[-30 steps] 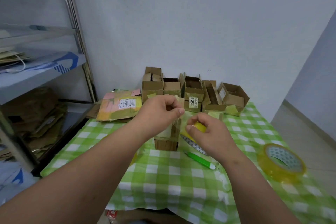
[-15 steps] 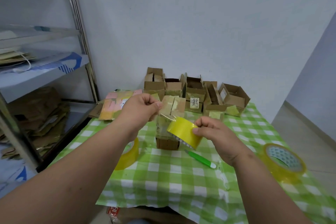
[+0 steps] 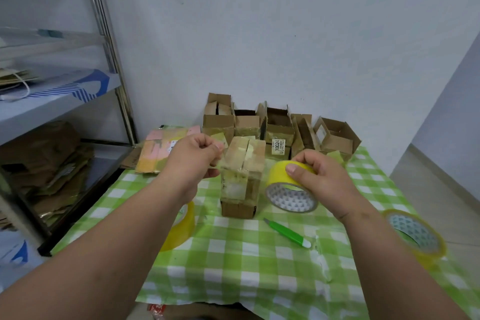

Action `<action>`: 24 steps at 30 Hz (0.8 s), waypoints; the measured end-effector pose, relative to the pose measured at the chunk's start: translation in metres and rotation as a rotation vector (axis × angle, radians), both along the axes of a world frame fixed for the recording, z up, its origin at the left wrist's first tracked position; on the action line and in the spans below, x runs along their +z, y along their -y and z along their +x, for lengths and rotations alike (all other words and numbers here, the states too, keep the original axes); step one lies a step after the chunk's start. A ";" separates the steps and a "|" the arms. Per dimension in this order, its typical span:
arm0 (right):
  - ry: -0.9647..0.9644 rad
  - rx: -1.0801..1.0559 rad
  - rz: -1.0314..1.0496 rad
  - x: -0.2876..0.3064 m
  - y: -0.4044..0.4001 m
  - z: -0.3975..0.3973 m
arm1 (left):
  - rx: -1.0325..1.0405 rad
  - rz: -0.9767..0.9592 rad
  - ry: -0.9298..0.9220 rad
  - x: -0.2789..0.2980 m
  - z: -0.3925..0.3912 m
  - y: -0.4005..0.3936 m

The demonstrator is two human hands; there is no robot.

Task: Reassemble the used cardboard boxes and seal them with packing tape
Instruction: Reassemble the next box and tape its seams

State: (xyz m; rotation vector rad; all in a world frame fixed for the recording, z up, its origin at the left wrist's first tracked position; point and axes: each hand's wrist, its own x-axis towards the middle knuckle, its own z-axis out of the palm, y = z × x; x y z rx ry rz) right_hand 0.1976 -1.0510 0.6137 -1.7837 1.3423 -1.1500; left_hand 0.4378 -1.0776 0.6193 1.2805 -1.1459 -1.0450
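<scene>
3 yellow packing-tape rolls are here: the right hand [image 3: 324,179] grips 1 [image 3: 288,184], its end pinched in the left hand's [image 3: 193,161] fingers, flanking the small taped cardboard box [image 3: 241,177] standing upright on the green-checked bench [image 3: 249,262].

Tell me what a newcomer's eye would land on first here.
The two hands at centre: the right hand grips a yellow tape roll, while the left hand pinches its clear free end beside the small upright cardboard box. Behind stands a row of open boxes against the wall, on the green checked tablecloth.
</scene>
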 end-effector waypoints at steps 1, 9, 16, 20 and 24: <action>-0.049 -0.021 -0.013 -0.001 0.003 -0.002 | -0.001 0.000 -0.003 0.001 0.002 0.003; -0.180 -0.083 -0.030 0.004 0.023 -0.009 | 0.017 0.048 -0.007 -0.006 0.004 0.022; -0.645 -0.188 0.061 0.012 0.034 0.008 | 0.074 0.137 -0.047 -0.014 0.015 0.033; -0.680 -0.151 0.151 0.015 0.041 0.014 | 0.085 0.212 -0.066 -0.013 0.018 0.038; -0.687 -0.147 0.186 0.012 0.049 0.015 | 0.090 0.260 -0.080 -0.017 0.020 0.042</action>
